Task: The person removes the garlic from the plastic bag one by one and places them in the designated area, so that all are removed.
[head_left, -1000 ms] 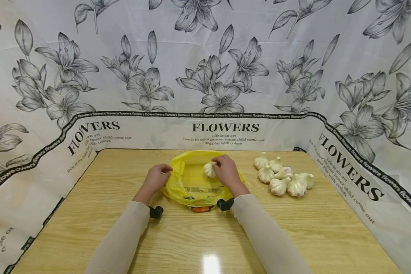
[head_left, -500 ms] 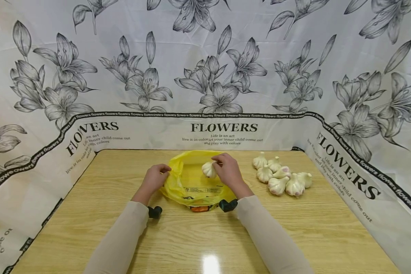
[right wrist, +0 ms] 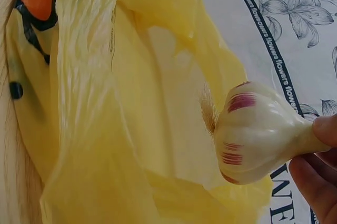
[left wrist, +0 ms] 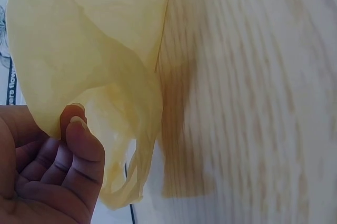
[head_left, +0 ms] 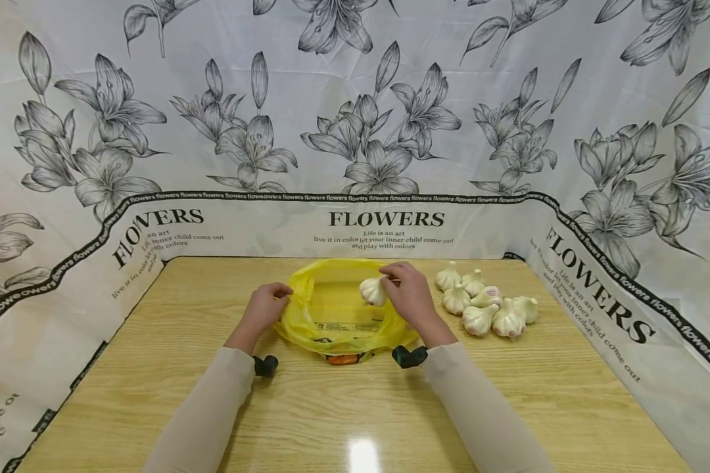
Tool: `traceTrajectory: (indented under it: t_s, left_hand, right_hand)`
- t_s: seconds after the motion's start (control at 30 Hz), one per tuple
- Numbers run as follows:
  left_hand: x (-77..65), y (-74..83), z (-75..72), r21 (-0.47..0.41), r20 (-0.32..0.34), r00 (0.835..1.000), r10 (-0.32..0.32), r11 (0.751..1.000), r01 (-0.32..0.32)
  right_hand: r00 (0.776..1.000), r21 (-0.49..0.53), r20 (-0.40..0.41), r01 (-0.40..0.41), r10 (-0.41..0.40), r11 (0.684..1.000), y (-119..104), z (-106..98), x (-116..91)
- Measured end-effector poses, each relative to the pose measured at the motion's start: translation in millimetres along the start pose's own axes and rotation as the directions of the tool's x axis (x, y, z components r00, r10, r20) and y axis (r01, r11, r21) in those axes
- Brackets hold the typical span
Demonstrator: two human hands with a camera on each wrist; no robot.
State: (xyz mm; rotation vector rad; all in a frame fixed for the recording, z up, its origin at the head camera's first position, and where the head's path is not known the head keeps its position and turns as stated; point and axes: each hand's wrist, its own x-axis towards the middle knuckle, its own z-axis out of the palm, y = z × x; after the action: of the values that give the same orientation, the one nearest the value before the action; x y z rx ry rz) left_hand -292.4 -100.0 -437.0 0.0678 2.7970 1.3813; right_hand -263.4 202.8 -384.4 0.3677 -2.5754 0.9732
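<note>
A yellow plastic bag [head_left: 337, 295] lies on the table with its mouth spread wide. My left hand [head_left: 264, 307] pinches the left edge of its rim between thumb and forefinger, as the left wrist view also shows. By its stem, my right hand [head_left: 411, 295] holds a garlic bulb [head_left: 373, 292] over the right part of the bag's opening. Purple streaks and a tuft of roots show on this garlic bulb [right wrist: 258, 132] in the right wrist view, the roots turned toward the bag. Whether anything lies in the bag's folds I cannot tell.
Several more garlic bulbs [head_left: 479, 315] sit in a cluster on the table [head_left: 307, 420], to the right of my right hand. Behind and at both sides hangs a white cloth [head_left: 272, 230] with printed flowers. Each wrist carries a dark camera mount.
My right hand has moved slightly right with the garlic bulb, which stays over the bag's mouth. My left hand keeps its pinch on the bag's rim. The clustered bulbs lie as before.
</note>
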Motion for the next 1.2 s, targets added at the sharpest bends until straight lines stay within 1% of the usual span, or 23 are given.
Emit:
traceTrajectory:
  t_s: [0.23,0.5,0.73,1.03,1.2]
  left_hand:
    - [-0.3,-2.6,-0.3,-0.003,-0.009,1.000,0.007,1.000,-0.007]
    - [0.3,-3.8,-0.7,0.005,-0.015,1.000,0.003,1.000,-0.003]
    - [-0.9,-4.5,-1.6,0.004,-0.007,1.000,0.004,1.000,-0.004]
    - [-0.5,-4.1,-1.0,0.003,-0.007,1.000,-0.002,1.000,0.002]
    - [-0.1,-3.7,-0.2,0.003,-0.003,1.000,-0.009,1.000,0.009]
  right_hand:
    - [0.999,0.007,-0.034,0.006,-0.006,1.000,6.8,-14.7,-4.0]
    - [0.999,-0.052,-0.042,-0.004,0.002,0.999,13.5,-32.9,-10.8]
    - [0.998,-0.054,-0.064,0.020,-0.023,0.998,17.1,-48.2,-17.5]
    - [0.997,-0.064,-0.073,0.030,-0.035,0.998,30.4,-65.9,-25.4]
    - [0.997,-0.077,-0.069,0.017,-0.022,0.997,36.4,-76.4,-31.8]
